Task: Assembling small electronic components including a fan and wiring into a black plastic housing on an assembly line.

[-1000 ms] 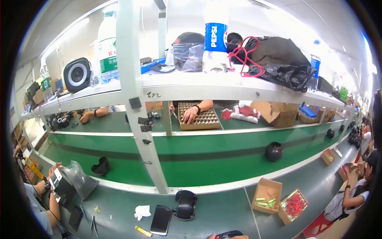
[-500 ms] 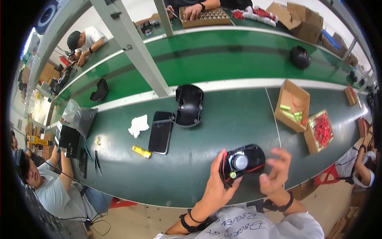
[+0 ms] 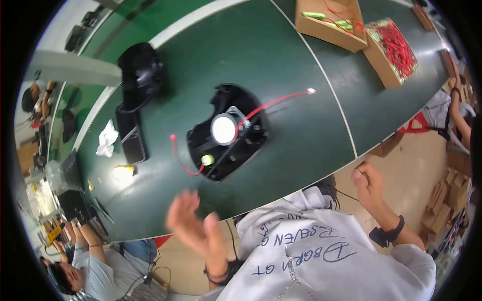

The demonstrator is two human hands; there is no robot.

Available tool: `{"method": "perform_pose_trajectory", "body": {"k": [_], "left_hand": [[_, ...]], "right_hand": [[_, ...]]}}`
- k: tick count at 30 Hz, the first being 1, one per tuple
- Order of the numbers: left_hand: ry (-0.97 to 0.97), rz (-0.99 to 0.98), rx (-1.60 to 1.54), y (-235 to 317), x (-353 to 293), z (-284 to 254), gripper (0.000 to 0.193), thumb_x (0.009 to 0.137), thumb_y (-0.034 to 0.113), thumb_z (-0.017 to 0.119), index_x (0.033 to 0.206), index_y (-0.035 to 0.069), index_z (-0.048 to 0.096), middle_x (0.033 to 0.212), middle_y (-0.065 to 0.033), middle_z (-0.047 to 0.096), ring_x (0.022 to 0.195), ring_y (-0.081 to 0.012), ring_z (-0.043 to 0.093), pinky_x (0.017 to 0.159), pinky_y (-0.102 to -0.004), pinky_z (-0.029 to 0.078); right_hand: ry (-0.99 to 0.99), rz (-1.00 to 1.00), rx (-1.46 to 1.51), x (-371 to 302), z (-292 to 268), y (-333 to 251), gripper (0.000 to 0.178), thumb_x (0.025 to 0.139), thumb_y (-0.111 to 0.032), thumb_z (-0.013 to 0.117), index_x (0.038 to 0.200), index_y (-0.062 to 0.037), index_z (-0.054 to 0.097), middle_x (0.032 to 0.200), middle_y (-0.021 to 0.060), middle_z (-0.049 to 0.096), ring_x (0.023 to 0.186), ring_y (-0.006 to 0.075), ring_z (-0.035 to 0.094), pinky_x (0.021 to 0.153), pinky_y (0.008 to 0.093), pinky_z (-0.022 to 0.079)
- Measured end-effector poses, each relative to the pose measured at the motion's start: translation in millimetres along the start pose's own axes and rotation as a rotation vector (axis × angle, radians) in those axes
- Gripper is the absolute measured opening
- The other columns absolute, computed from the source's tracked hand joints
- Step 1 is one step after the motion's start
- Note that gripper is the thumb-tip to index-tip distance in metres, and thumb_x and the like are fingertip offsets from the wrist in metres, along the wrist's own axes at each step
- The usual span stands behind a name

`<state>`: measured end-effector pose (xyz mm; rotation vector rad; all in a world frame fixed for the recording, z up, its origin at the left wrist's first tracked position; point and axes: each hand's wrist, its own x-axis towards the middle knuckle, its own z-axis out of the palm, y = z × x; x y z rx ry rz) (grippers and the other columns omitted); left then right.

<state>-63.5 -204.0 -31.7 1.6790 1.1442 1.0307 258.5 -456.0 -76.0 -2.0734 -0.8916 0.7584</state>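
A black curved plastic housing [image 3: 253, 145] lies on the green table in front of me, touched by neither hand. Set in it is a round speaker-like part [image 3: 224, 129] with a bright pale face. One red wire [image 3: 276, 102] runs from it to a white connector on the right. A second red wire [image 3: 175, 155] loops out at the left, beside a small green cylindrical piece [image 3: 207, 160]. My left hand [image 3: 193, 226], blurred, hovers at the table's near edge, fingers spread and nothing in them. Past the edge, my right hand [image 3: 369, 185] has curled fingers; their inside is hidden.
Another black shell [image 3: 142, 72] sits at the far left by a dark phone [image 3: 133, 147], a white tissue [image 3: 107, 139] and a yellow object [image 3: 124, 171]. Cardboard boxes at the far right hold green pieces [image 3: 314, 16] and red wires [image 3: 394, 47]. A co-worker [image 3: 90, 266] sits at left.
The housing has left my hands and now rests on the table, its red wires spread out. My left hand has drawn back leftward, my right hand off the table edge. The view has turned.
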Motion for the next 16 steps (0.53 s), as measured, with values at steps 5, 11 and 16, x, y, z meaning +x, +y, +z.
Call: {"method": "perform_pose_trajectory", "body": {"k": [5,11,16], "left_hand": [[-0.342,-0.561,0.132,-25,-84,-103,0.018,0.095,0.002,0.071,0.110,-0.002,0.061,0.101,-0.0115,0.069,0.089,-0.0151,0.065,0.082,-0.0287,0.053],[-0.950,-0.754,0.230,-35,-120,-91,0.046,0.083,0.003,0.079,0.126,-0.004,0.064,0.114,-0.0166,0.074,0.100,-0.0162,0.067,0.091,-0.0327,0.053],[-0.968,-0.820,0.045,-71,-116,-115,0.058,0.081,0.011,0.081,0.134,-0.001,0.062,0.117,-0.0184,0.074,0.106,-0.0166,0.067,0.096,-0.0355,0.051]], "right_hand": [[-0.273,0.477,0.108,-60,-10,131,0.023,0.090,-0.002,0.066,0.112,-0.0007,0.063,0.107,0.0134,0.069,0.097,0.0236,0.069,0.082,0.0334,0.056],[-0.941,0.818,0.565,-146,17,134,0.078,0.081,-0.015,0.086,0.148,-0.0001,0.050,0.148,0.0199,0.059,0.129,0.0261,0.060,0.110,0.0410,0.049],[-0.720,0.867,0.607,-196,49,133,0.080,0.084,-0.020,0.087,0.151,-0.0031,0.047,0.152,0.0175,0.056,0.138,0.0241,0.054,0.116,0.0404,0.044]]}}
